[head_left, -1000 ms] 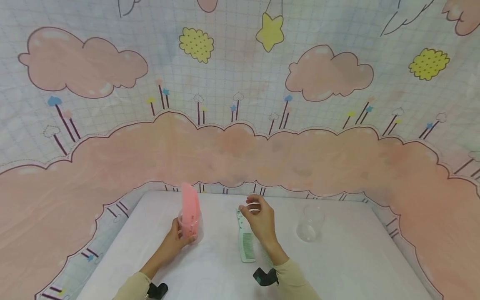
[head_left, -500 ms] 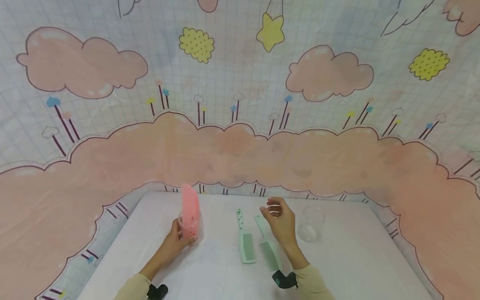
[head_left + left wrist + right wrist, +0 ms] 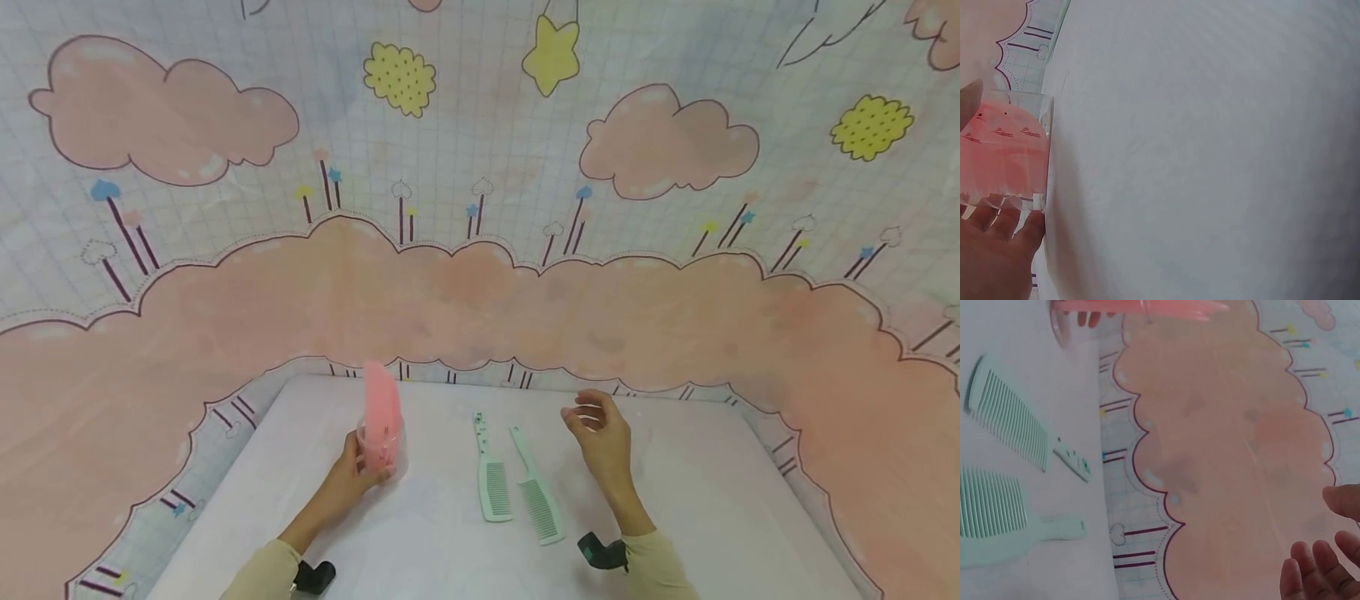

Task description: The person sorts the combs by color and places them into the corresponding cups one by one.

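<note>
While a big cloth [image 3: 465, 300] with painted clouds hangs behind the clear cup [image 3: 1032, 100], a white table [image 3: 720, 517] spreads under it and all around it. The left hand [image 3: 352, 479] has its fingers and thumb curled round the cup. The right hand [image 3: 603, 437] is well to the right of the cup; its fingers bend softly, its thumb is apart from them, and it holds nothing. The step in hand looks like holding the cup steady on the left, with the right hand free. If a comb is to be picked up, I think the move calls for a small pinch on a thin, flat handle. A green comb [image 3: 491, 479] lies to the right of the cup, and a second green comb [image 3: 532, 483] lies a bit farther right, not touching it. A pink thing [image 3: 382, 412], maybe a comb or more than one, stands in the cup and pokes out over the top. Smallest are the dark red marks [image 3: 1002, 132] on the pink thing, inside the cup; they look like little pictures. I can read no words or brand names.
</note>
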The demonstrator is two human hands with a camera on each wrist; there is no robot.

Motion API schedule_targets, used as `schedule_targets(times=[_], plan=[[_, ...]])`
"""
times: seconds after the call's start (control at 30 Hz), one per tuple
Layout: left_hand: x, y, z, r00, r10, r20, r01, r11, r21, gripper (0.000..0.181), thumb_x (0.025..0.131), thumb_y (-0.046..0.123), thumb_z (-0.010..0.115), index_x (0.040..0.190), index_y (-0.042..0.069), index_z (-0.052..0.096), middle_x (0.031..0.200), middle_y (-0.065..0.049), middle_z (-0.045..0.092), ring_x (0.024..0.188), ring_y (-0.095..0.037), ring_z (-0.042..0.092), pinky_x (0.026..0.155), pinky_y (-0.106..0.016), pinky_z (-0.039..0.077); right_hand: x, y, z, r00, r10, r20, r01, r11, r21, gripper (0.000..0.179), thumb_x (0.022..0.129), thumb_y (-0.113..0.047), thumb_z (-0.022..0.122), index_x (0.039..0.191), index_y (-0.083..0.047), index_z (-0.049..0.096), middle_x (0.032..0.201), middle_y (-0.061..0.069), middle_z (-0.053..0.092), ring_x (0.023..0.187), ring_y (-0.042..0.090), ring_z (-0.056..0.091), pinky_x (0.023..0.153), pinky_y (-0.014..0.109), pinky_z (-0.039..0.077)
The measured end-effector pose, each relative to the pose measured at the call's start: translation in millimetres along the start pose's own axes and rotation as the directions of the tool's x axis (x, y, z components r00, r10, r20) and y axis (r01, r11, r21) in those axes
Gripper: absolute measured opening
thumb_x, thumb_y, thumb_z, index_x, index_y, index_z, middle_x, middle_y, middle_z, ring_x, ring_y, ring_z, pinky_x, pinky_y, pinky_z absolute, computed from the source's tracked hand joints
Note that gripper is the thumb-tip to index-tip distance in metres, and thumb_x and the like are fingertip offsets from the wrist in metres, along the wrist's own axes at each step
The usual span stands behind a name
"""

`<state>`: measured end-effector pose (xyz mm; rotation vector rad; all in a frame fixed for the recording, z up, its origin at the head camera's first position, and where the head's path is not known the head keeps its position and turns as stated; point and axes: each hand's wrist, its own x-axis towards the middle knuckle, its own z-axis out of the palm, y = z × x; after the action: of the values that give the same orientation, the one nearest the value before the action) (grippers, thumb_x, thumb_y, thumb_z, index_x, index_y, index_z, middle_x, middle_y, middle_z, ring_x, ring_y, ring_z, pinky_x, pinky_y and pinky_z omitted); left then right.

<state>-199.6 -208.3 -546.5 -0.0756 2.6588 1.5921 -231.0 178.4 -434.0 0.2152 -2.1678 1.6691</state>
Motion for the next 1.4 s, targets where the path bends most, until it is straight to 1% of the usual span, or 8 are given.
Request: schedule_targets(times=[0.2,0.37,0.57,0.67,0.8,0.9,1.1,1.4], plan=[[0.5,0.0,0.4,1.000,-0.012,0.008,0.012,1.000,-0.005,0.095,0.089,0.037,0.071,0.152,0.007,0.007,0.157,-0.027,0.024,0.142,-0.049,0.033,0.109,-0.053,0.043,-2.7,4,-14,1.000,-0.014,-0.002,0.015,1.000,0.022,0.035,0.083,0.002,0.074,0.114,0.005,0.060,0.104,0.008,0.063,0.093,0.017,0.066,0.081,0.016,0.056],[-0.2,-0.6,-0.6,1.000,-0.008,-0.003,0.008,1.000,0.002,0.092,0.090,0.035,0.071,0.152,0.008,0.009,0.157,-0.027,0.025,0.143,-0.048,0.031,0.111,-0.054,0.039,1.7,22,-22,0.997,-0.071,-0.040,0.070,0.997,-0.039,0.038,0.082,0.002,0.075,0.117,0.005,0.059,0.109,0.006,0.062,0.101,0.023,0.063,0.086,0.014,0.054],[-0.4,-1.5,-1.4,1.000,0.002,-0.002,-0.002,1.000,0.015,0.091,0.091,0.036,0.070,0.151,0.007,0.008,0.158,-0.027,0.023,0.145,-0.046,0.028,0.114,-0.054,0.036,7.7,50,-35,0.983,-0.140,-0.120,0.128,0.986,-0.103,0.042,0.080,-0.001,0.078,0.119,0.001,0.061,0.116,0.008,0.064,0.107,0.001,0.055,0.095,0.011,0.045],[-0.3,-2.0,-1.5,1.000,0.008,-0.005,-0.008,1.000,0.019,0.091,0.091,0.035,0.070,0.151,0.007,0.009,0.158,-0.027,0.024,0.145,-0.046,0.029,0.114,-0.054,0.036,8.6,57,-43,0.981,-0.141,-0.135,0.122,0.983,-0.137,0.046,0.080,-0.003,0.078,0.122,0.001,0.059,0.123,0.011,0.061,0.113,0.000,0.050,0.102,0.017,0.042],[0.2,-3.5,-1.4,1.000,0.012,-0.005,-0.012,1.000,0.015,0.092,0.090,0.034,0.071,0.152,0.007,0.008,0.157,-0.027,0.024,0.144,-0.047,0.031,0.113,-0.054,0.037,9.0,65,-54,0.988,-0.074,-0.135,0.052,0.985,-0.165,0.058,0.080,-0.009,0.078,0.131,-0.001,0.051,0.135,0.013,0.053,0.127,0.017,0.045,0.113,0.039,0.037],[0.8,-4.1,-1.6,1.000,0.007,-0.004,-0.007,1.000,0.014,0.092,0.090,0.035,0.071,0.152,0.008,0.008,0.157,-0.027,0.025,0.143,-0.047,0.031,0.112,-0.054,0.038,10.4,72,-62,0.994,-0.007,-0.105,-0.009,0.988,-0.156,0.070,0.082,-0.014,0.079,0.140,-0.003,0.043,0.146,0.014,0.044,0.139,0.029,0.037,0.119,0.052,0.029],[1.9,-5.1,-2.5,1.000,-0.011,0.006,0.011,1.000,0.000,0.096,0.088,0.041,0.072,0.152,0.011,0.007,0.159,-0.025,0.023,0.144,-0.047,0.029,0.110,-0.054,0.040,11.4,88,-73,0.992,0.124,-0.012,-0.124,0.985,-0.120,0.088,0.084,-0.021,0.078,0.153,-0.013,0.025,0.160,0.010,0.027,0.150,0.033,0.022,0.123,0.056,0.018],[1.9,-4.4,-2.4,1.000,-0.017,0.008,0.017,1.000,0.005,0.099,0.087,0.043,0.072,0.153,0.009,0.007,0.158,-0.024,0.024,0.144,-0.046,0.031,0.110,-0.053,0.041,12.1,111,-76,0.955,0.278,0.099,-0.269,0.958,-0.100,0.105,0.082,-0.024,0.080,0.157,-0.018,0.007,0.167,0.009,0.009,0.154,0.033,0.006,0.123,0.060,0.011]])
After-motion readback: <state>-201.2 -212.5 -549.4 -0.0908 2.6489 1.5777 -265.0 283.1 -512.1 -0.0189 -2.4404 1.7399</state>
